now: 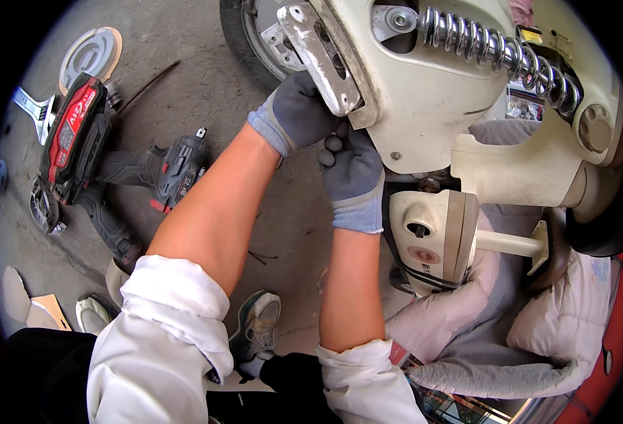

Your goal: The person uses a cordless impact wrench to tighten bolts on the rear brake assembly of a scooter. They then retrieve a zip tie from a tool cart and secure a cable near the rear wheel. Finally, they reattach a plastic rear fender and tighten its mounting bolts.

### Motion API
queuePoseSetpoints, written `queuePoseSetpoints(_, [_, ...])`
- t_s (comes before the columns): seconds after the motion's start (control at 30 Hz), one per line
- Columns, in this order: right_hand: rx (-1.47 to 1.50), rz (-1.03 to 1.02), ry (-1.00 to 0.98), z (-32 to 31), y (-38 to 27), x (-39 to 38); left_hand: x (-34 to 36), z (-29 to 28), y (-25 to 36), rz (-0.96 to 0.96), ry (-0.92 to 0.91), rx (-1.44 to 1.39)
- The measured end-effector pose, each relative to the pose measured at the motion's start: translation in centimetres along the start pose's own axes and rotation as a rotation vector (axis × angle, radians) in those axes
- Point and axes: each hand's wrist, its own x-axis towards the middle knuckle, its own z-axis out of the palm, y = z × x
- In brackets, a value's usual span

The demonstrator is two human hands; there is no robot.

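My left hand [298,112], in a dark grey glove, is at the lower end of a scuffed white bracket [303,39] on the cream scooter body [438,92], its fingertips tucked out of sight. Just below it, my gloved right hand [350,173] has its fingers curled up under the panel's lower edge; whatever they grip is hidden. A coil spring shock [470,44] runs along the top right of the body, and the wheel [248,46] is behind the bracket.
Cordless power tools [170,173], a wrench [39,106] and a ringed disc [91,53] lie on the concrete floor [177,92] at left. Cardboard [46,311] is at lower left. A cream housing [428,240] and pink-grey padded quilts [551,311] are at lower right. My shoes [258,325] show below.
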Motion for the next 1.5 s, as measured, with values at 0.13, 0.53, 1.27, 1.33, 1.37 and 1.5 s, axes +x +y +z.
queuePoseSetpoints(0.13, [0.013,-0.023,-0.04,0.6,0.1,0.1,0.1,-0.3,0.5,-0.132,-0.016,-0.031])
queuePoseSetpoints(0.53, [0.012,-0.039,-0.143,0.0,0.5,0.6,-0.3,-0.6,-0.1,-0.217,-0.057,-0.566])
queuePoseSetpoints(1.27, [-0.453,-0.23,-0.098,1.0,0.1,-0.7,0.2,-0.4,1.0,-0.736,-0.122,-1.343])
queuePoseSetpoints(1.33, [-0.4,-0.205,-0.095,0.9,0.1,-0.6,0.2,-0.5,1.2,-0.749,-0.093,-1.362])
queuePoseSetpoints(1.37, [-0.384,-0.19,-0.09,0.9,0.1,-0.6,0.2,-0.7,1.6,-0.723,-0.103,-1.379])
queuePoseSetpoints(1.5, [-0.297,-0.117,-0.079,0.7,0.5,-0.2,0.2,-0.6,1.9,-0.769,-0.086,-1.164])
